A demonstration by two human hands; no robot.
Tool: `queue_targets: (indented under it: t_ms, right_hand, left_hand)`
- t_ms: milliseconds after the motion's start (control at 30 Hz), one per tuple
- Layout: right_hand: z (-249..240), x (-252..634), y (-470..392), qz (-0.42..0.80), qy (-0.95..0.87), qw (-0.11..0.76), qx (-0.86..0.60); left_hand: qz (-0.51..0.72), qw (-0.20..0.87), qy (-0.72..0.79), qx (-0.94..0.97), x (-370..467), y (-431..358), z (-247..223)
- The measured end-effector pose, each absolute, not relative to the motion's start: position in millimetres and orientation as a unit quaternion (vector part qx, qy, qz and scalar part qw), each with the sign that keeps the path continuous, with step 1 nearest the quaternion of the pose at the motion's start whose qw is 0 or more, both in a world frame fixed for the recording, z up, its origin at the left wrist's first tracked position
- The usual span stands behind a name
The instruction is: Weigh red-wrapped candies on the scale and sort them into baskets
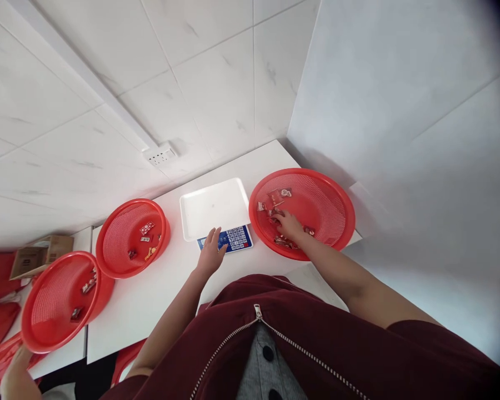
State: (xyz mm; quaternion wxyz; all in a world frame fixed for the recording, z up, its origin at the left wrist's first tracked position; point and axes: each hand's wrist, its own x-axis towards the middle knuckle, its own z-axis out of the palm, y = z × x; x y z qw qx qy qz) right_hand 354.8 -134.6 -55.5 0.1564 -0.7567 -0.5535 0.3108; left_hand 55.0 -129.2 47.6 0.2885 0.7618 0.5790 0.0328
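Observation:
My right hand (290,225) reaches down into the large red mesh basket (331,214) on the right. Its fingertips are closed on a small dark-red wrapped packet (277,214), partly hidden by the fingers. Several more wrapped packets (286,193) lie around it on the basket floor. My left hand (211,253) holds nothing, its fingers stretched out and apart. It hovers by the blue keypad (237,240) of a scale, close to the front edge of the scale's white tray (212,205). No items lie on that tray.
Two more red baskets, a middle one (119,239) and a far-left one (52,305), hold a few small packets each. Another person's hand (19,378) is by the far-left basket. A cardboard box (41,256) stands behind. A wall socket (160,155) sits above the white table (129,311).

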Motion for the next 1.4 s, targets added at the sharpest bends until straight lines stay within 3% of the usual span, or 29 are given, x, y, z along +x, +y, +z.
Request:
queue_targets:
  t_ms: [167, 267, 500, 567, 667, 1033, 1233, 1400]
  right_hand:
    - [-36, 392, -135, 0.430, -0.340, 0.299, -0.781]
    - [-18, 405, -144, 0.559, -0.166, 0.374, -0.721]
    - [18, 395, -160, 0.699, -0.135, 0.491, -0.502]
    - [30, 383, -159, 0.715, -0.163, 0.485, -0.476]
    - [50, 364, -154, 0.726, -0.208, 0.449, -0.477]
    - [79, 336, -144, 0.725, -0.214, 0.421, -0.501]
    - [74, 314, -129, 0.731, -0.172, 0.435, -0.497]
    - [68, 279, -109, 0.740, -0.176, 0.452, -0.466]
  left_hand:
    - [0.065, 0.295, 0.589, 0.749, 43, -131, 45]
    - [0.082, 0.333, 0.594, 0.727, 46, -131, 45]
    - [0.135, 0.614, 0.515, 0.582, 113, -125, 70]
    - [0.146, 0.702, 0.468, 0.517, 139, -122, 80]
    - [0.159, 0.749, 0.447, 0.463, 170, -115, 88]
    - [0.275, 0.772, 0.492, 0.293, 161, -92, 75]
    - [0.394, 0.712, 0.554, 0.172, 111, -77, 67]
    - [0.362, 0.731, 0.555, 0.162, 87, -83, 67]
